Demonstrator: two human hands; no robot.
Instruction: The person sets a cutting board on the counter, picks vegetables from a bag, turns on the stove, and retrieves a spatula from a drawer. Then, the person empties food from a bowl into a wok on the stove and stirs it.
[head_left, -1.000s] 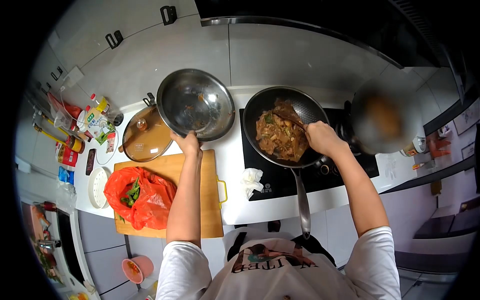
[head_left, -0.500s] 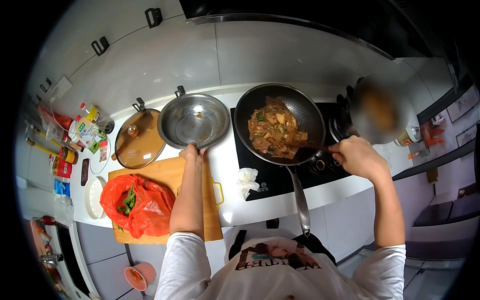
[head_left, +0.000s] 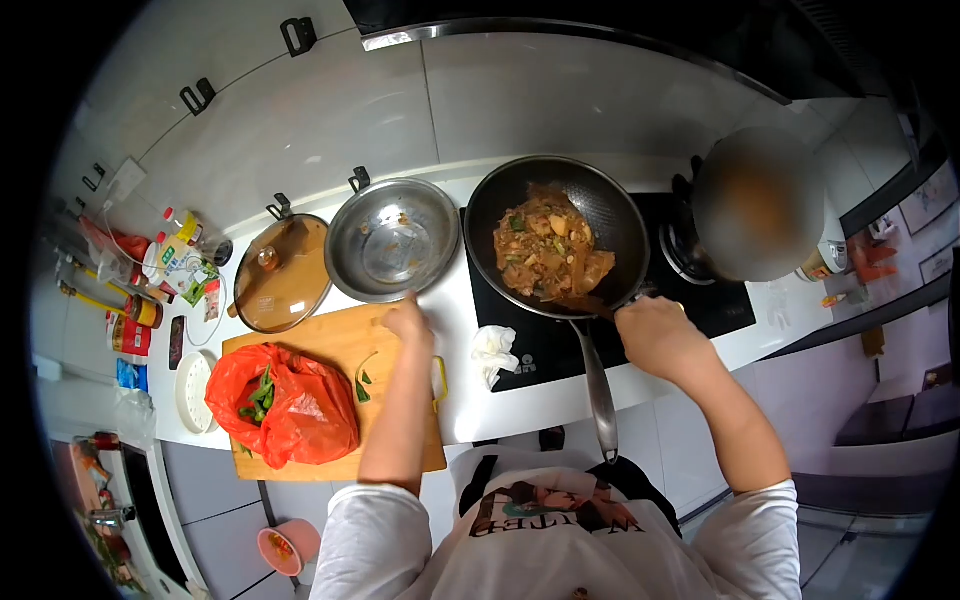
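A dark wok (head_left: 625,230) with a long metal handle sits on the black cooktop, holding a brown stew (head_left: 545,245) with pale chunks and bits of green. My right hand (head_left: 660,335) is closed on a wooden spatula (head_left: 585,305), whose blade rests in the wok near its front rim. To the left, a steel bowl (head_left: 392,240) with brown residue stands on the counter. My left hand (head_left: 408,318) is just in front of the bowl's rim, above the cutting board's back edge; whether its fingers still touch the bowl is unclear.
A red bag (head_left: 310,415) of green peppers lies on the wooden cutting board (head_left: 340,330). Around them are a glass lid (head_left: 280,285), a white basket (head_left: 190,393), a crumpled tissue (head_left: 493,352) and bottles (head_left: 185,225). A blurred round shape (head_left: 760,205) covers the right side.
My left hand has set the steel bowl down and drawn slightly back from it. My right hand has moved the spatula through the stew to the wok's front edge.
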